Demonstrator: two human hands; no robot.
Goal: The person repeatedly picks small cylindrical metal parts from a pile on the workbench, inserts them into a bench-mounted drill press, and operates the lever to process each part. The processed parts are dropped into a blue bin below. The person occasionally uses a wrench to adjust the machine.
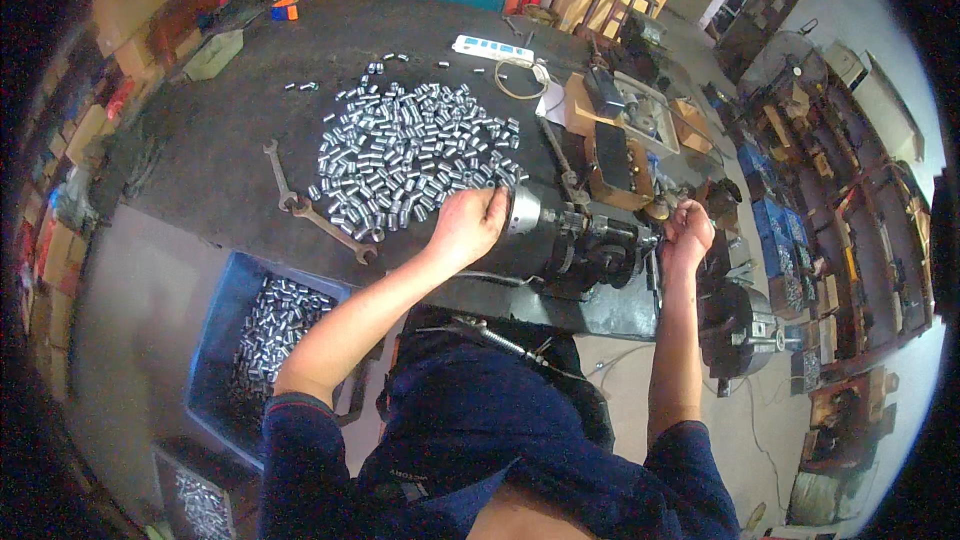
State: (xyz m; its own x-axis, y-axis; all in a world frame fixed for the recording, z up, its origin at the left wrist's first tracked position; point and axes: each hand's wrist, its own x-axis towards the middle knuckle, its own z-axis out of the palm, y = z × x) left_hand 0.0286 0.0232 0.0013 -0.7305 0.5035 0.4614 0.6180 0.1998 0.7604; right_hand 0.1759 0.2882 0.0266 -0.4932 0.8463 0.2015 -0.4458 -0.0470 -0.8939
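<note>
My left hand is closed, fingertips pinched together at the face of a round metal chuck on a small bench machine. Whatever lies between those fingers is hidden. On the machine's right end, my right hand is curled shut beside its handle end; what it grips cannot be made out. A wide heap of short shiny metal sleeves spreads over the dark workbench, just beyond my left hand. Two open-ended wrenches lie left of the heap.
A blue bin with more sleeves stands on the floor below the bench's left part. A white power strip, an orange tape measure and small boxes sit on the bench. Shelves line the right.
</note>
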